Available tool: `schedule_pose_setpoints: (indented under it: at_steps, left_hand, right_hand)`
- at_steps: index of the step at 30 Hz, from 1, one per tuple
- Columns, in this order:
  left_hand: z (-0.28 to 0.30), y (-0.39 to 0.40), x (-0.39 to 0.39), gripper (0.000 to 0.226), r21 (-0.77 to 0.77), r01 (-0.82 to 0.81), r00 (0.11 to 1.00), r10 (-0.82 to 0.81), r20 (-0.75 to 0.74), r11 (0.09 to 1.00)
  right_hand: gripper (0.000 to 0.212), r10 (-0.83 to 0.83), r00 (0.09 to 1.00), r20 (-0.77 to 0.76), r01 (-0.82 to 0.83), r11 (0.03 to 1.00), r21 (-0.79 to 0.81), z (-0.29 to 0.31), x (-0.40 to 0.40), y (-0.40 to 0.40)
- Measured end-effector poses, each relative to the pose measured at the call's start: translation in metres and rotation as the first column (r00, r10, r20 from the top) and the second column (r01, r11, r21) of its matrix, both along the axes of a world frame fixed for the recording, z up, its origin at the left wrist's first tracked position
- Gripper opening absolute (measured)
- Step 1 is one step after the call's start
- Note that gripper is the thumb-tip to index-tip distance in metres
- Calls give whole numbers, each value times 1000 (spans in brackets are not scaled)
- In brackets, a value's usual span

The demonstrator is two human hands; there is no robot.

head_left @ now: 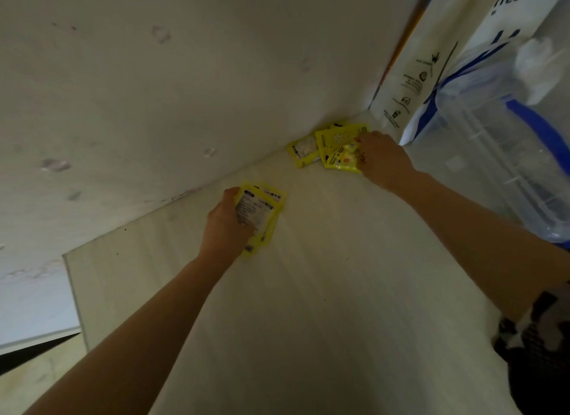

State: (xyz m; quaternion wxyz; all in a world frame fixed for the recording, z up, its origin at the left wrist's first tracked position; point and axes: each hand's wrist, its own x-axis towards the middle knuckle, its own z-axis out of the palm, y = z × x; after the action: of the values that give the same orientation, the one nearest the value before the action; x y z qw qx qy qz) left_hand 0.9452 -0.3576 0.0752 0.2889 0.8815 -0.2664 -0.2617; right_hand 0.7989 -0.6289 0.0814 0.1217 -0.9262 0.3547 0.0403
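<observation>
"What are the left hand's (pixel 226 226) fingers doing?"
"They're curled round a stack of yellow packets (pixel 262 211), just off the tabletop's (pixel 308 291) back edge, by the wall (pixel 154 90)."
"And the right hand (pixel 382 160)?"
"Its fingertips pinch a shiny packet (pixel 344 161) on the loose pile (pixel 324 141) in the far corner, hemmed in by a printed bag (pixel 410 84). The near side lies open."

**A:** what's the left hand (pixel 226 226) got?

**B:** a stack (pixel 262 211) of yellow packets, fingers curled round it, label side up. Can't tell if it's touching the white top (pixel 308 306) under it.

**A:** and the right hand (pixel 382 158)?

**B:** pinching at a fanned pile (pixel 327 146) of the same packets, wall (pixel 154 90) right behind. Just to its right there's a printed bag (pixel 410 84) and a clear bin (pixel 493 155) with blue trim.
</observation>
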Motion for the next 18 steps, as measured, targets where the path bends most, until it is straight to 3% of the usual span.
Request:
schedule_pose_setpoints:
  at_steps: [4, 6, 10, 12, 15, 18]
  left_hand:
    - [-7, -7, -1, 60, 150, 53, 987, -75, 142, 987]
    - [-8, -10, -2, 60, 189, 78, 968, -120, 220, 979]
    - [-8, -16, -1, 59, 215, 57, 978, -98, 187, 975]
    - [-9, -18, -4, 54, 219, 64, 977, -106, 186, 974]
    - [-10, -17, -9, 52, 190, 80, 969, -122, 217, 978]
    - [-9, -17, -14, 49, 159, 96, 957, -135, 258, 983]
  right_hand:
    - [27, 17, 998, -67, -17, 1000, 1, 0, 20, -13]
    - [39, 33, 994, -104, -34, 999, 0, -3, 28, -17]
    - [62, 47, 983, -175, -42, 999, 33, -4, 38, -19]
    - [56, 45, 980, -194, -42, 999, 21, -3, 37, -18]
    - [45, 77, 989, -129, -92, 989, -118, -5, 30, -12]
    - [37, 96, 993, -65, -105, 983, -154, -6, 21, -6]
